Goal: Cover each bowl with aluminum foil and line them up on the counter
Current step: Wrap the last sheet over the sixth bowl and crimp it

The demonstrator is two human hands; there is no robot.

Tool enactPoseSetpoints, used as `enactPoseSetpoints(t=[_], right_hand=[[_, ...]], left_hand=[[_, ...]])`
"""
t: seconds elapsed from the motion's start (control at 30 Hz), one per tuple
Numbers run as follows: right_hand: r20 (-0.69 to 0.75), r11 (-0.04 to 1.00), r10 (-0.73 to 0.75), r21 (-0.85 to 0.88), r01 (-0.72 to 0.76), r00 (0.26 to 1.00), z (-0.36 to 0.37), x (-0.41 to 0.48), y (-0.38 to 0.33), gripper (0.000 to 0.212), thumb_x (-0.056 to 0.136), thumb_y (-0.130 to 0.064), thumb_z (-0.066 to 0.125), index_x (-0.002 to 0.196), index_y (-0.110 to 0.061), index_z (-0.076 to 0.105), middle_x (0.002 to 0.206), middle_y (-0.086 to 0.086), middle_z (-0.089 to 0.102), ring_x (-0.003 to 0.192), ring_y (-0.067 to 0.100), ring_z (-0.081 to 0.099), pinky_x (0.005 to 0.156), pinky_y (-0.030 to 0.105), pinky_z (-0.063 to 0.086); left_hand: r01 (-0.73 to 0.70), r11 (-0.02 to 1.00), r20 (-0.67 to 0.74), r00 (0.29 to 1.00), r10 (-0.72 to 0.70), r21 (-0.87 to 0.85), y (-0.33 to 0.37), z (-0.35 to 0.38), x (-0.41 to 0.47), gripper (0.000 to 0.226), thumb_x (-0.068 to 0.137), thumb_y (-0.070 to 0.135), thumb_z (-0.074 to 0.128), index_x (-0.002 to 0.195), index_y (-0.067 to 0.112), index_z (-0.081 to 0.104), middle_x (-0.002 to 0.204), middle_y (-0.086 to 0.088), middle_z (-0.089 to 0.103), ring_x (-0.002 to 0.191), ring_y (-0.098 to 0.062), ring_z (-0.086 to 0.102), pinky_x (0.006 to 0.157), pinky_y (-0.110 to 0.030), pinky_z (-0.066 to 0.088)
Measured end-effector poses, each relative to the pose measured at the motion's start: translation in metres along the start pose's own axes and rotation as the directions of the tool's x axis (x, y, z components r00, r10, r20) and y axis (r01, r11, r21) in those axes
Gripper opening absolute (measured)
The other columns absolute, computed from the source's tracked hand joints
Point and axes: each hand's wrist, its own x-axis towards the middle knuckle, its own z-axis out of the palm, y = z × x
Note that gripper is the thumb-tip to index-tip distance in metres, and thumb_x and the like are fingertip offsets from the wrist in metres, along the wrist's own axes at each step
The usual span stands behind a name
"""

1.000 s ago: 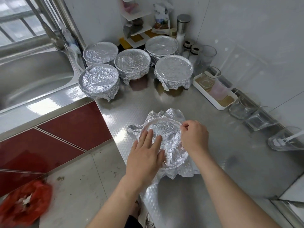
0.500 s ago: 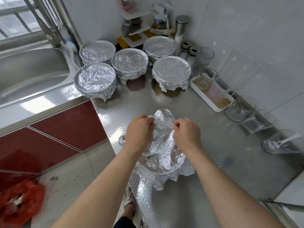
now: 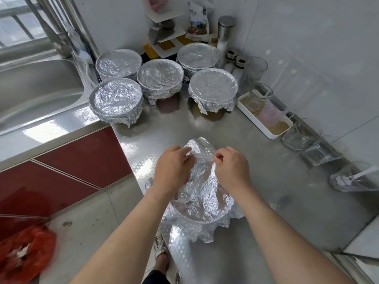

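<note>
L hand (image 3: 174,168) & R hand (image 3: 231,171): fingers pinch crinkled silver foil sheet (image 3: 202,201) by left edge of table (image 3: 276,187); tuck down snug, w/o tearing.

No words, brand names, numbers or signs in your view are clear enough to read. The only printed item is a white packet (image 3: 198,21) at the top centre of the frame, standing against the wall. It has a few dark marks near its top and a coloured picture panel lower down, all too small and blurred to make out.
</note>
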Motion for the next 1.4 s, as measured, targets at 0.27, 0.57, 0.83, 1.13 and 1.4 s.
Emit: enactPoseSetpoints(t=[0.27, 0.57, 0.83, 1.13, 1.4], right_hand=[[0.026, 0.996, -0.058, 0.063, 0.056, 0.998, 0.003, 0.003, 0.001, 0.007, 0.089, -0.014, 0.066, 0.089, -0.01, 0.072, 0.086, 0.003, 0.066, 0.08, 0.021, 0.058, 0.064, 0.028, 0.04], [0.226, 0.797, 0.162, 0.544, -0.263, 0.961, -0.034, -0.035, 0.038, 0.04, 0.099, -0.01, 0.047, 0.138, -0.019, 0.051, 0.144, -0.006, 0.047, 0.13, -0.002, 0.039, 0.099, 0.001, 0.027], [0.362, 0.723, 0.109, 0.611, -0.324, 0.926, -0.013, -0.056, 0.052, 0.058, 0.079, -0.007, 0.046, 0.124, -0.043, 0.052, 0.138, -0.008, 0.054, 0.122, 0.001, 0.05, 0.115, 0.035, 0.032], [0.474, 0.901, -0.036, 0.395, -0.176, 0.88, -0.02, -0.012, 0.057, 0.081, 0.074, 0.012, 0.049, 0.144, -0.028, 0.039, 0.15, -0.017, 0.021, 0.141, -0.001, 0.018, 0.116, 0.024, 0.021], [0.376, 0.825, -0.015, 0.529, -0.201, 0.926, -0.006, -0.01, 0.057, 0.048, 0.079, 0.005, 0.064, 0.104, -0.036, 0.06, 0.109, -0.008, 0.067, 0.105, 0.013, 0.063, 0.096, 0.03, 0.05]], left_hand=[[0.074, 0.996, -0.031, 0.997, -0.076, -0.042, -0.005, 0.001, -0.003, 0.016, 0.091, 0.021, 0.067, 0.093, 0.009, 0.078, 0.087, -0.006, 0.065, 0.079, -0.026, 0.061, 0.068, -0.031, 0.043], [-0.035, 0.968, -0.055, 0.997, 0.05, 0.249, -0.013, -0.009, -0.023, 0.055, 0.088, 0.043, 0.065, 0.137, 0.02, 0.054, 0.138, -0.012, 0.053, 0.126, -0.033, 0.046, 0.101, -0.047, 0.041], [-0.404, 0.855, 0.332, 0.895, 0.297, 0.324, 0.015, 0.043, -0.086, 0.083, 0.086, 0.071, 0.031, 0.152, 0.02, 0.033, 0.16, 0.0, 0.023, 0.148, -0.02, 0.02, 0.121, -0.045, 0.009], [-0.418, 0.829, 0.315, 0.897, 0.311, 0.371, 0.015, 0.042, -0.079, 0.071, 0.09, 0.064, 0.032, 0.146, 0.022, 0.043, 0.153, -0.003, 0.04, 0.141, -0.023, 0.038, 0.113, -0.048, 0.026], [-0.438, 0.819, 0.314, 0.889, 0.333, 0.37, 0.013, 0.041, -0.078, 0.067, 0.092, 0.06, 0.032, 0.147, 0.024, 0.038, 0.155, -0.002, 0.036, 0.144, -0.022, 0.033, 0.114, -0.046, 0.019]])
